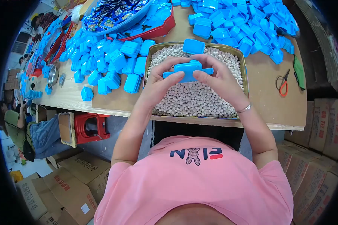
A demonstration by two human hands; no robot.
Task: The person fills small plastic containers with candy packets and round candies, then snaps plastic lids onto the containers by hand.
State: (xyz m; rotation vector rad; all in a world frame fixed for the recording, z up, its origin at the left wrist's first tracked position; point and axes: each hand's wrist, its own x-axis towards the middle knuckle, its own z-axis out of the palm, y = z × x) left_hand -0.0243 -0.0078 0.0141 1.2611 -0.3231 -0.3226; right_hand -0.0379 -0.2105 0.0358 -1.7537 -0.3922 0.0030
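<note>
Between my two hands is a small blue plastic box (190, 70) with flaps sticking out at its sides. My left hand (162, 77) grips its left side, thumb on the near face. On the right side my right hand (218, 77) holds it the same way, its thumb pressed near the middle. The box is above a rectangular tray (246, 71) filled with small pale round pieces (191, 99). Another blue container (193, 46) lies on the pieces at the tray's far side, just beyond my fingers. My fingertips are partly hidden behind the box.
Closed blue boxes (118, 62) are piled left of the tray, loose blue containers (244, 28) at the back right. A blue basin (154, 7) of dark packets stands behind. Orange-handled scissors (283, 84) lie right. Cartons (69, 187) and a red stool (90, 129) stand below; another person (15, 120) sits far left.
</note>
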